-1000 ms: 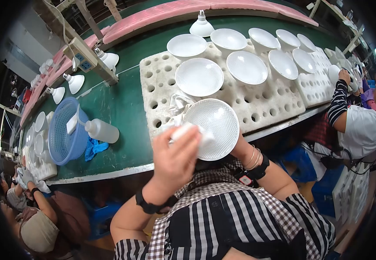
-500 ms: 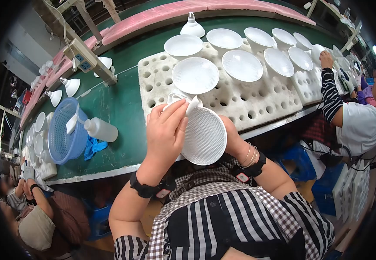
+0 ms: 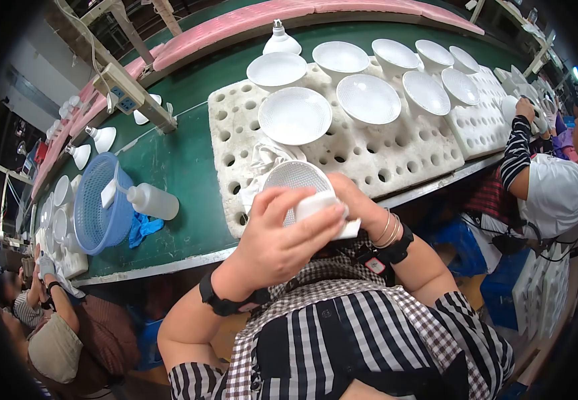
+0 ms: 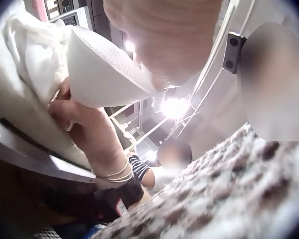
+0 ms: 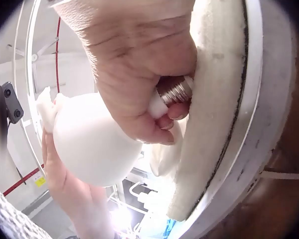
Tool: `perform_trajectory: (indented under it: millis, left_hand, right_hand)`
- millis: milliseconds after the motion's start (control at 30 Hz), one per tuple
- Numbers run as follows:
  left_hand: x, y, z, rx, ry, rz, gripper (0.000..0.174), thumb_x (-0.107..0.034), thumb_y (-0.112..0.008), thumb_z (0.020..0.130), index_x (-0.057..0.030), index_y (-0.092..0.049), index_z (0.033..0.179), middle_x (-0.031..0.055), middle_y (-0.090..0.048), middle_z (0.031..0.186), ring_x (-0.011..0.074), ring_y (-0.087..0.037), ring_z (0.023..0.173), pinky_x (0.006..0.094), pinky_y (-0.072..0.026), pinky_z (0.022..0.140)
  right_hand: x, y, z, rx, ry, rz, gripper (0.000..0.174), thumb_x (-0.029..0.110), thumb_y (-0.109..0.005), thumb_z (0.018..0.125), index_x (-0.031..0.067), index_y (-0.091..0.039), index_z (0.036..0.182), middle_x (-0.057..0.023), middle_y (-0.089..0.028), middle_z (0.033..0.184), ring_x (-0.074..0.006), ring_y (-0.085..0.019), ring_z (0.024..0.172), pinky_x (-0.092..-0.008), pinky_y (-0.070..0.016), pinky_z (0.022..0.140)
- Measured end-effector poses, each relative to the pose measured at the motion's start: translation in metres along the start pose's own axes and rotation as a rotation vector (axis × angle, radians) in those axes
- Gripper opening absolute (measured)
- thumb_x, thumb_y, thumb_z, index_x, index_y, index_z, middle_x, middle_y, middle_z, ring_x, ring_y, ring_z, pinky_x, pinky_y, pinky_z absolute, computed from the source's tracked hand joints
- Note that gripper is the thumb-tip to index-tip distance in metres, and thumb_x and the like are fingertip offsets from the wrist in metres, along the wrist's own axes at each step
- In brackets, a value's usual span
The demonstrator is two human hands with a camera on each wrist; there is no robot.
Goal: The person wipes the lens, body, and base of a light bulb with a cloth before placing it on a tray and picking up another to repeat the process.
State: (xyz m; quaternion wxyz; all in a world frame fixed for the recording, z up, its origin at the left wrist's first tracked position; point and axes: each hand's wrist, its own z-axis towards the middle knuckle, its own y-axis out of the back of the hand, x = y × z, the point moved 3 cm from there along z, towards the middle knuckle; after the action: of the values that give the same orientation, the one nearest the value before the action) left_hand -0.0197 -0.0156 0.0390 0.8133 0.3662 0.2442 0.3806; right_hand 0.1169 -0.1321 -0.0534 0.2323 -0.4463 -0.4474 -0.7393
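My right hand holds a white reflector bulb from below. In the right wrist view its fingers curl round the neck, beside the metal screw base. The bulb's textured round face tilts up towards me, partly covered by my left hand. That hand grips a folded white cloth and presses it over the near part of the face and rim. Past the bulb, a crumpled white cloth lies on the foam board.
Several similar bulbs stand face up in the holed foam board. To the left on the green table are a blue basket, a white bottle and a blue cloth. A post carries a socket strip. People work at both sides.
My left hand with the cloth has moved from the bulb's face to its upper left rim, then down to the near right. The bulb has tilted, and less of its face shows.
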Motion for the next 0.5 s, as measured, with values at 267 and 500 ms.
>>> perform_trajectory:
  millis: [267,500]
  left_hand:
    - [0.010,-0.003,-0.055,-0.118,0.026,0.097,0.026,-0.008,-0.069,0.076,-0.0087,-0.072,0.102,0.0038,-0.068,0.119,0.0324,-0.058,0.111,0.0459,-0.0467,0.086]
    - [0.051,-0.006,-0.053,-0.478,0.624,-0.113,0.030,-0.005,-0.057,0.095,0.0029,-0.060,0.124,0.0186,-0.058,0.133,0.0313,-0.054,0.124,0.0402,-0.0412,0.105]
  right_hand:
    - [-0.001,-0.002,-0.001,-0.247,0.137,0.044,0.037,0.014,-0.073,0.083,0.0009,-0.065,0.116,-0.0167,-0.070,0.109,-0.0273,-0.068,0.101,-0.0354,-0.0538,0.085]
    - [-0.021,-0.013,-0.003,-0.357,0.047,0.552,0.063,0.011,-0.074,0.085,0.0030,-0.045,0.141,-0.0137,-0.057,0.134,-0.0233,-0.057,0.121,-0.0384,-0.0476,0.103]
